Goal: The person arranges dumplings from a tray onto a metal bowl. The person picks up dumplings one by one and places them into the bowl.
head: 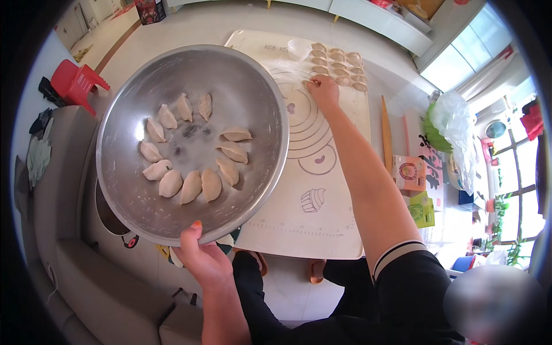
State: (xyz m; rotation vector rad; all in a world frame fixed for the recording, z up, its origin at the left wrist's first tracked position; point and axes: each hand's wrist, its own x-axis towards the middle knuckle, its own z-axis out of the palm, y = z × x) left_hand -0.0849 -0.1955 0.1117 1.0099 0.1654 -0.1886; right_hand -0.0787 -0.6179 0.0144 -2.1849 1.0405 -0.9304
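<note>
My left hand grips the near rim of a large stainless steel bowl, thumb over the edge, holding it raised left of the mat. Inside, several pale folded dumplings lie in a curved row along the lower wall, and white flour dusts the metal. My right hand is over the far part of a cream silicone pastry mat, its fingers bent together beside rows of dumplings. Whether a dumpling is between those fingertips cannot be told. A small translucent bowl stands on the mat just beyond.
Right of the mat lie a wooden rolling pin, a pink box, a green packet and a clear plastic bag. A red plastic stool and a grey sofa are at the left. A pan sits below the bowl.
</note>
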